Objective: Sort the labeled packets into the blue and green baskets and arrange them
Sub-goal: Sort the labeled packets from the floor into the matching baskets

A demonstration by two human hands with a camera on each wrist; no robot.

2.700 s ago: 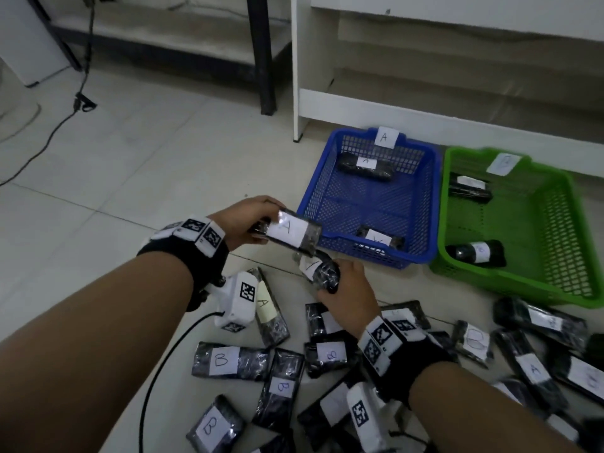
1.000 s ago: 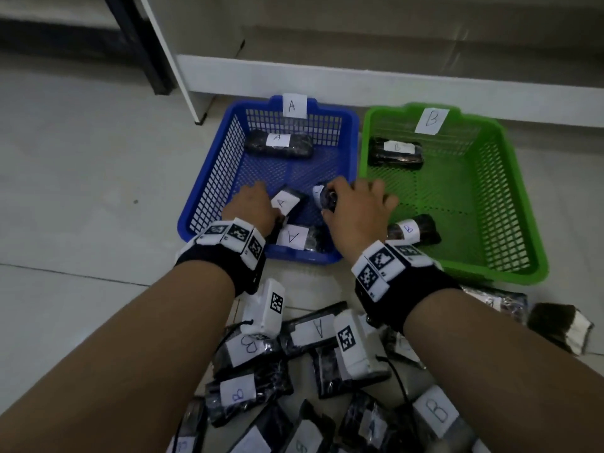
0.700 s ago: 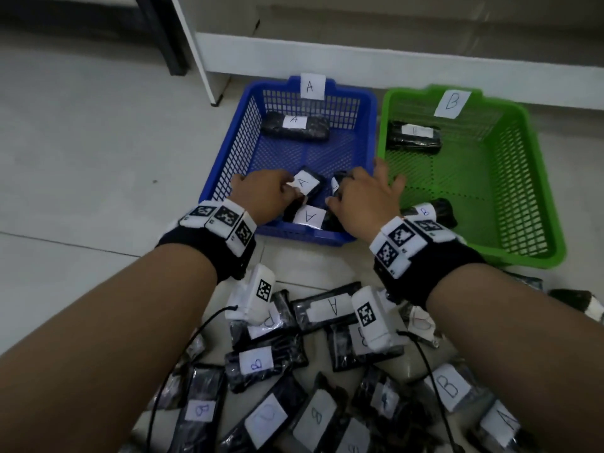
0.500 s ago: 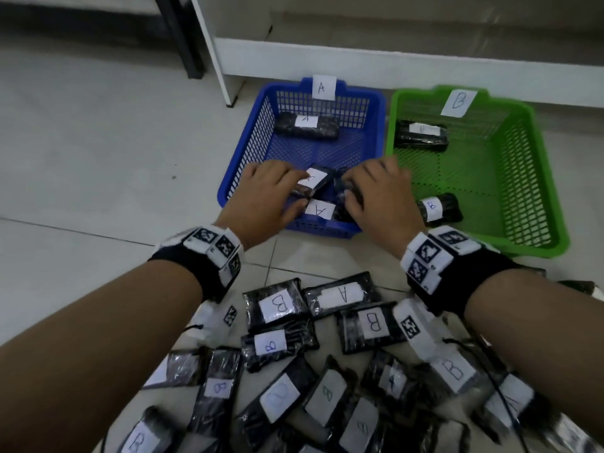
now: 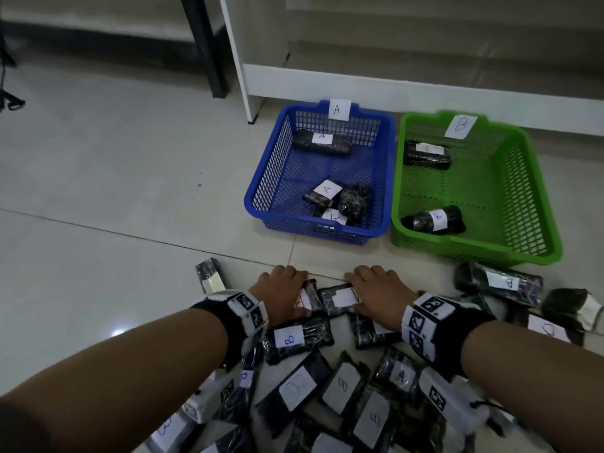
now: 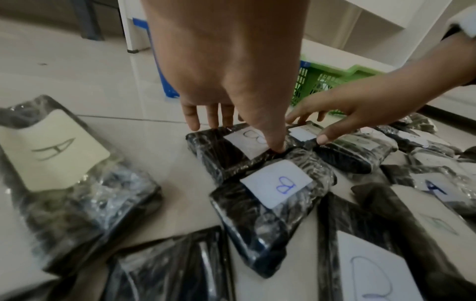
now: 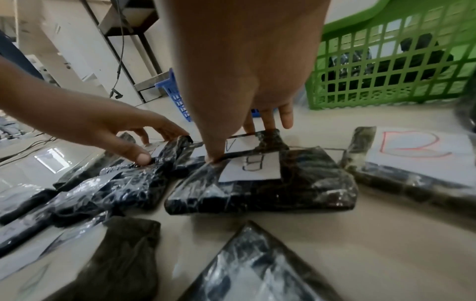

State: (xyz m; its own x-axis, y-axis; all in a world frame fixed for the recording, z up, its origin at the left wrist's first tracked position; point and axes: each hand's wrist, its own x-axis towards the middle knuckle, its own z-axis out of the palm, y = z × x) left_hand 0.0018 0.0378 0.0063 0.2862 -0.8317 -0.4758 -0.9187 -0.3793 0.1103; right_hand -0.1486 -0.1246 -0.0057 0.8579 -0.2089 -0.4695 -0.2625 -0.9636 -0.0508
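The blue basket (image 5: 259, 204), tagged A, holds several dark packets with A labels. Beside it, the green basket (image 5: 552, 223), tagged B, holds two B packets. Both hands are down on the pile of packets on the floor in front of the baskets. My left hand (image 5: 287, 289) (image 6: 237, 134) pinches a B-labelled packet (image 6: 219, 150), thumb on its near edge and fingers over the far edge. In the same way my right hand (image 5: 372, 289) (image 7: 242, 142) pinches an A-labelled packet (image 5: 340, 297) (image 7: 270, 140) right next to it.
Many more labelled packets (image 5: 297, 338) cover the floor around and under my forearms, some overlapping. One A packet (image 5: 210, 277) lies apart at the left. A white shelf unit (image 5: 425, 89) and a black leg (image 5: 206, 47) stand behind the baskets.
Both hands left their packets in the front of the blue basket and drew back to the floor pile. Each now has thumb and fingers on a fresh packet.
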